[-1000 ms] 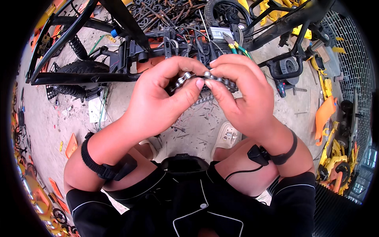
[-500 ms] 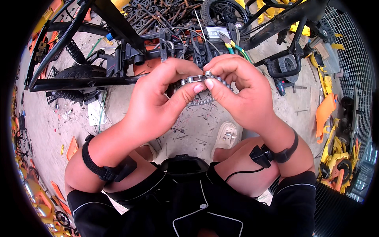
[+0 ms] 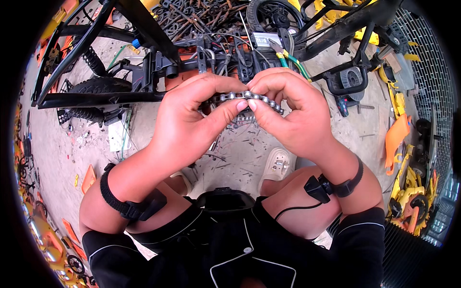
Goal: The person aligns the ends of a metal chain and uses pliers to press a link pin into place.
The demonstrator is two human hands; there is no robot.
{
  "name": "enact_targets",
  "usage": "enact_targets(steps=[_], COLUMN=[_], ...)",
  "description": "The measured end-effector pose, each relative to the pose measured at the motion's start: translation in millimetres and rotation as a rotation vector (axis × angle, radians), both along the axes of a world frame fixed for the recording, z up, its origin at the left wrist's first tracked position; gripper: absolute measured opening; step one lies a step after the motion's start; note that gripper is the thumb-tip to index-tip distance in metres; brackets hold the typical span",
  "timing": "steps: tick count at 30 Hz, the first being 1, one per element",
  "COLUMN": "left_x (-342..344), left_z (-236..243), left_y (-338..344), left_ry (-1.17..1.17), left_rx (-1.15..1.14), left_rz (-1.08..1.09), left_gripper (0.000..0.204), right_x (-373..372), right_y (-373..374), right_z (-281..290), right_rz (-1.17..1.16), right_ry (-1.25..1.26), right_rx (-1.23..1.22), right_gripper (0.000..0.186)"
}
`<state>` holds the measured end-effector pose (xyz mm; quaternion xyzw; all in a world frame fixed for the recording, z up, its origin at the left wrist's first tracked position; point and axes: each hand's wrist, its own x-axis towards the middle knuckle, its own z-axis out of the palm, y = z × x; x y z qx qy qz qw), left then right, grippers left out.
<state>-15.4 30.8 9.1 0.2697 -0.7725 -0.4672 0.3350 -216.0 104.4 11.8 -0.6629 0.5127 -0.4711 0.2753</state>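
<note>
A silver-grey roller chain (image 3: 231,96) is stretched between my fingers in front of me, with part of it hanging in a loop below. My left hand (image 3: 187,122) grips it, thumb against the upper run and forefinger curled behind. My right hand (image 3: 295,115) pinches it near the middle, its thumb tip close beside my left thumb and its other fingers bent over the chain. Where the two runs pass behind my fingers they are hidden. Beyond my hands lie pliers with green and yellow handles (image 3: 283,57), on a jumble of black parts and cables.
A black tubular frame (image 3: 67,98) with tyres and a shock spans the far side. Behind it is a heap of rusty metal parts (image 3: 197,14). A power drill (image 3: 343,108) lies on the floor at right, near orange (image 3: 396,134) and yellow panels. My sandalled foot (image 3: 278,165) is below.
Since a second ago the upper run of chain has become more even between my thumbs, and my fingers have shifted slightly along it. Both hands still grip it.
</note>
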Motion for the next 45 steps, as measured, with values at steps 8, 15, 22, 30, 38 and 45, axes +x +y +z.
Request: enact_targets(steps=[8, 15, 22, 30, 38, 45], left_x=[2.9, 2.8, 2.0, 1.7, 2.8, 2.8], left_z=[3.9, 5.3, 3.1, 4.3, 7.8, 4.5], left_y=[-2.7, -2.1, -0.5, 1.8, 2.3, 2.9], left_ry=[-0.067, -0.103, -0.103, -0.161, -0.246, -0.289], left_rx=[-0.131, -0.137, -0.066, -0.126, -0.154, -0.222], left_rz=[0.021, 0.024, 0.018, 0.001, 0.001, -0.030], left_gripper=[0.020, 0.021, 0.038, 0.037, 0.044, 0.045], right_x=[3.4, 5.2, 2.7, 3.1, 3.9, 9.1], right_y=[-2.5, -1.4, 0.2, 3.0, 2.8, 4.5], right_z=[5.3, 3.6, 3.4, 4.7, 3.3, 3.7], right_rz=[-0.028, -0.055, -0.024, -0.024, -0.008, 0.033], right_ry=[0.129, 0.206, 0.236, 0.301, 0.345, 0.397], right_rx=[-0.094, -0.169, -0.161, -0.175, -0.202, -0.183], right_gripper=[0.022, 0.021, 0.021, 0.024, 0.023, 0.019])
